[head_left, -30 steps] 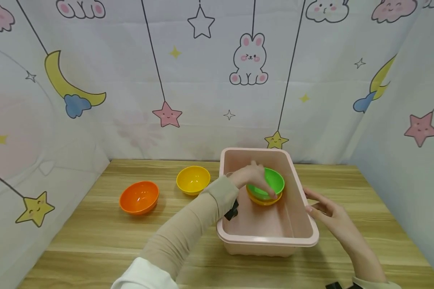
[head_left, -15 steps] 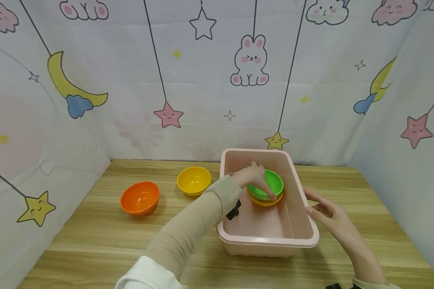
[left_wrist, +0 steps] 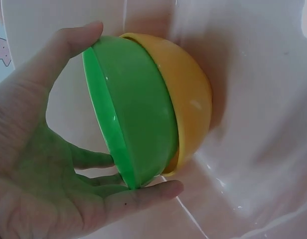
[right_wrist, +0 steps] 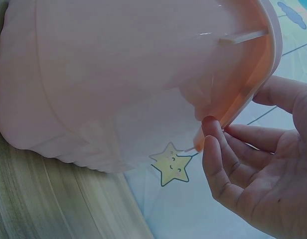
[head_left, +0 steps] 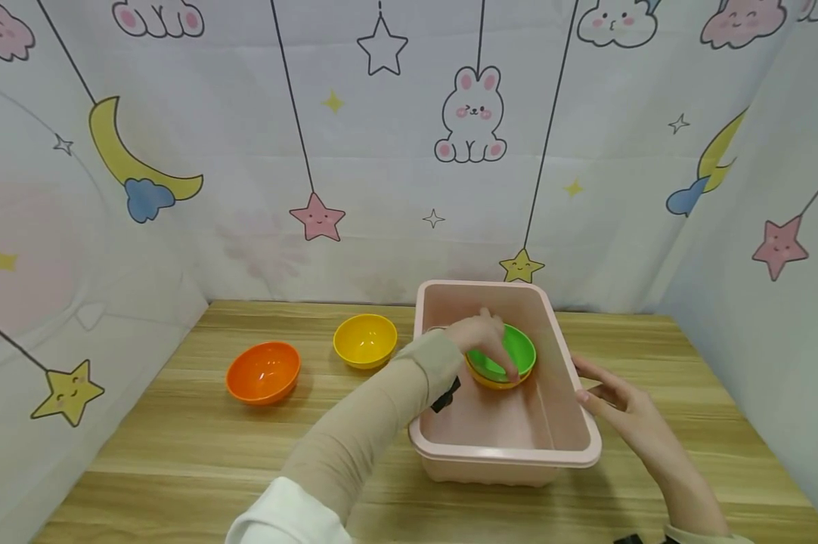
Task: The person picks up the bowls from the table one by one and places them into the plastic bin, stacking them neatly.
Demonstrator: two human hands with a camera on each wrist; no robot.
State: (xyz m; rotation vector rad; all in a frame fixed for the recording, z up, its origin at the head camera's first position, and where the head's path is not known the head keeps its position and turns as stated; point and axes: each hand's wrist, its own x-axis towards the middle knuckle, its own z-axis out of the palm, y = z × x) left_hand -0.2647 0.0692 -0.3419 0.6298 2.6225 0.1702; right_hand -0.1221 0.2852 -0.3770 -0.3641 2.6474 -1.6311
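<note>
Inside the pink plastic tub (head_left: pixel 500 455), my left hand (head_left: pixel 478 338) grips a green bowl (head_left: pixel 520 347) across its rim. Seen from the left wrist, the thumb lies on one side of the green bowl (left_wrist: pixel 141 112) and the fingers on the opposite side. A yellow-orange bowl (left_wrist: pixel 193 102) sits under it, the green one partly nested in it. My right hand (head_left: pixel 620 404) holds the tub's right rim; in the right wrist view its thumb is on the rim and curled fingers (right_wrist: pixel 221 162) are under the lip.
On the wooden table (head_left: pixel 198 453), an orange bowl (head_left: pixel 263 373) stands at the left. A yellow bowl (head_left: pixel 364 341) is between it and the tub, close to the tub's left side. A printed cloth backdrop (head_left: pixel 395 174) borders the table at the back and sides.
My left hand has shifted slightly right, and the green bowl now sits a little lower over the yellow-orange bowl. My right hand has stayed on the tub's rim.
</note>
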